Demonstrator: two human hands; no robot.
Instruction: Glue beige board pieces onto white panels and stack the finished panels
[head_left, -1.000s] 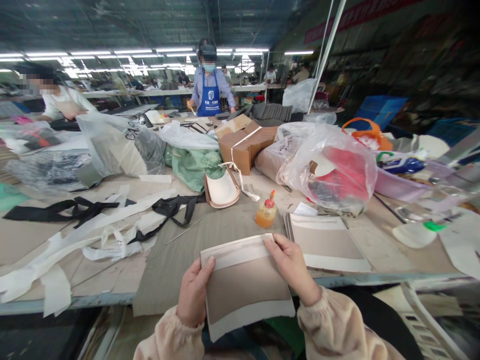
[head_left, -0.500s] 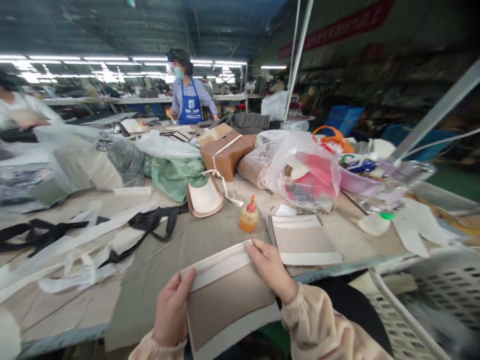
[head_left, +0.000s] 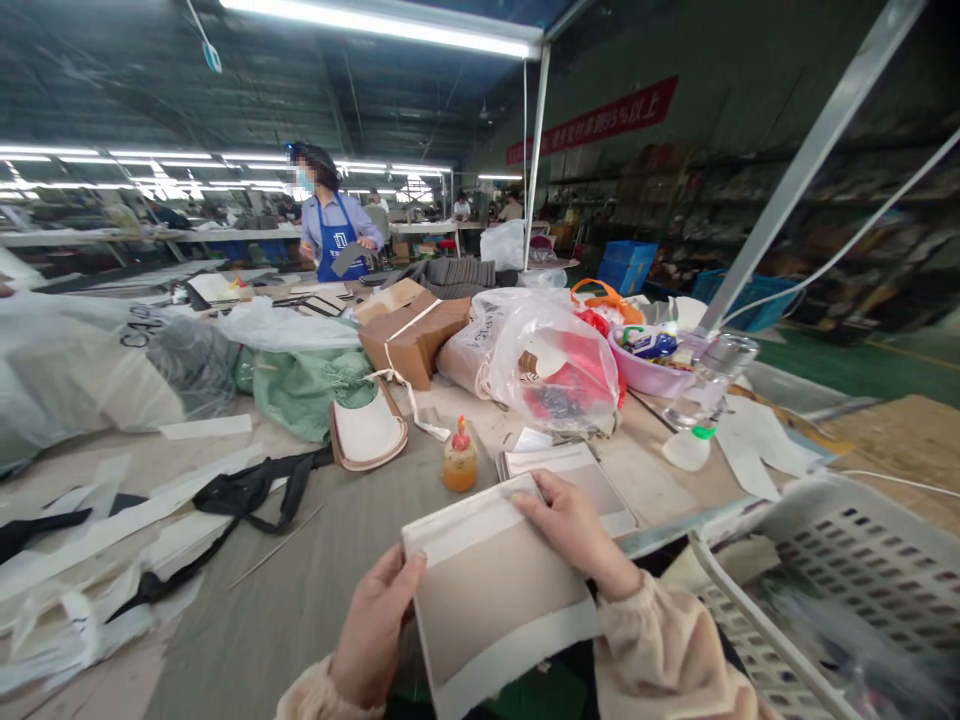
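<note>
You are holding a tan panel with white bands along its near and far edges, just over the near edge of the worktable. Your left hand is gripping its left edge, thumb pressing on top near the far left corner. Your right hand is gripping the right edge, fingers curling over the far right corner.

Just beyond your right hand, a stack of similar panels is lying flat on the table, partly hidden by your fingers. To your right, a white slotted plastic basket is sitting beside the table edge.

A little farther out, a small orange glue bottle with a red tip is standing upright, just left of the stack. Left of it, a thin rod and black straps are lying among white strips.

Behind the bottle, a curved white piece with brown trim is leaning against a green bag. A clear plastic bag holding red things is sitting to the right, a taped cardboard box behind, and a pink basin farther right.

At the far table, a person in a blue apron is standing.
</note>
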